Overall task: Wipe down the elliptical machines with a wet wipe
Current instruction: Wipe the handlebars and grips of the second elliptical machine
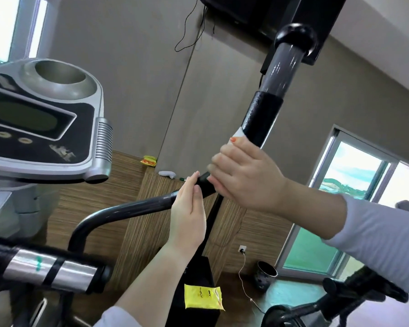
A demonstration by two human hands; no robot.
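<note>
The elliptical's moving handlebar (279,74) rises toward the upper right, grey near its black end knob, with a black foam grip lower down. My right hand (248,175) is wrapped around that grip, pressing a white wet wipe (238,132) against it; only a corner of the wipe shows above my thumb. My left hand (189,213) rests flat with fingers together against the bent lower part of the same bar (128,208), holding nothing. The silver and black console (40,128) with its display sits at the left.
A fixed handle with chrome sensor plates (50,271) crosses the lower left. A yellow wipe packet (203,299) lies on a black surface below. A dark bin (266,278), a wall socket with cable, a window and another machine's handle (364,293) are at the right.
</note>
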